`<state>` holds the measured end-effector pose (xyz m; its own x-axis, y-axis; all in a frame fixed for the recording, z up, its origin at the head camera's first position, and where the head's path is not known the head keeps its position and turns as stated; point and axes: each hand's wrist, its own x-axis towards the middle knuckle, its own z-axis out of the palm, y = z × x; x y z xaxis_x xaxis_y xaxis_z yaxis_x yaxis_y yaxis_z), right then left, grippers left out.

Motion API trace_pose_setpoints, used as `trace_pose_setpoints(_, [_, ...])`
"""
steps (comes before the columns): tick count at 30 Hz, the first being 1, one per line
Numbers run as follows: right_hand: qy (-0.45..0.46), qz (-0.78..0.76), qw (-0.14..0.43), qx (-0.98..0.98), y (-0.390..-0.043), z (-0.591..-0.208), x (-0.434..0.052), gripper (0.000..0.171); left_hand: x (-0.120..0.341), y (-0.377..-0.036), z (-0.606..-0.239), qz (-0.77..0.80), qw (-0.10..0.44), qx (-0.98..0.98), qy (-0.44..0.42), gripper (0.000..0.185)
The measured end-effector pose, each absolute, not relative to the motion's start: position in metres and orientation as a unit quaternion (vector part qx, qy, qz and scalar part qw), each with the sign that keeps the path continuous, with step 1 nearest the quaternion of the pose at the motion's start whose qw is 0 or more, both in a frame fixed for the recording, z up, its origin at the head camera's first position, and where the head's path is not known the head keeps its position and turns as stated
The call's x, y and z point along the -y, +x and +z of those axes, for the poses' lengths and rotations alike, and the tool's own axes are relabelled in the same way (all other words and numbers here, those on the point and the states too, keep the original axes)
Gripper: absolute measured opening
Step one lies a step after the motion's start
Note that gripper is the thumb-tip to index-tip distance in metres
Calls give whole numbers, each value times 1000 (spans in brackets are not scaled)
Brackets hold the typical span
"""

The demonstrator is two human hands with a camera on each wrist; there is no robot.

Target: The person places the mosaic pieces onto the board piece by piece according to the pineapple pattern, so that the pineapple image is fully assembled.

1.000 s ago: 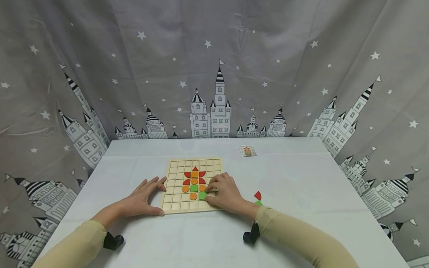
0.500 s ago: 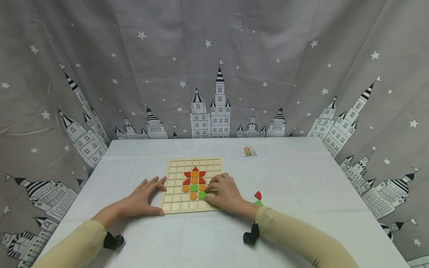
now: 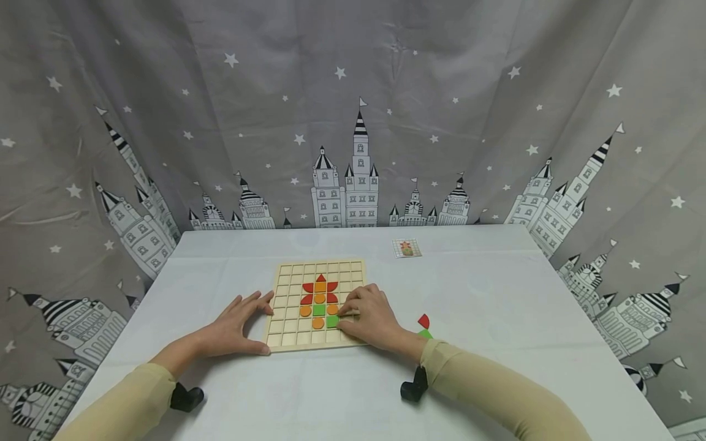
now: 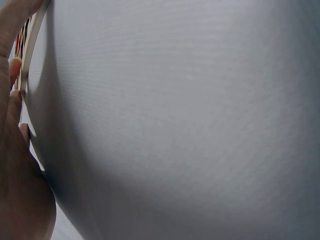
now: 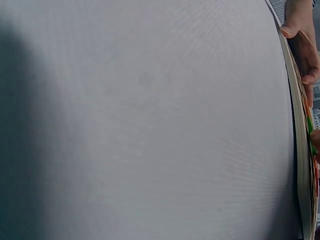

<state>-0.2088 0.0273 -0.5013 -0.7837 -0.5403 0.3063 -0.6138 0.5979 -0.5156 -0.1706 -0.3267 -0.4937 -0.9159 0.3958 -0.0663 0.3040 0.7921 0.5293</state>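
Flower mostly laid on the board (image 3: pixel 292 288); right hand (image 3: pixel 372 318) pinches a green tile (image 3: pixel 333 321), left hand (image 3: pixel 234 331) flat, two tiles (image 3: pixel 424 326) left

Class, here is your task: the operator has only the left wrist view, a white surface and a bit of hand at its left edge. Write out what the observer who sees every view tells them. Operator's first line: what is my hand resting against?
Observer: Your left hand touches the left edge of a wooden grid board on the white table.
Operator: Anything on the board?
Observer: Red, orange and green pieces form a flower; the right hand has its fingertips at a green piece.
Operator: Are there any loose pieces?
Observer: A red piece and a second green one lie on the table beside the right wrist.
Operator: Anything else?
Observer: A small pattern card lies beyond the board.
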Motion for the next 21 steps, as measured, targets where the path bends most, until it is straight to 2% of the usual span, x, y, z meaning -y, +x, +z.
trace_pose_setpoints(10, [307, 308, 48, 899, -213, -488, -39, 18, 323, -169, -493, 266, 94, -942, 182, 80])
trace_pose_setpoints(21, [240, 331, 13, 912, -237, -461, -116, 28, 326, -171, -494, 262, 96, -945, 173, 80])
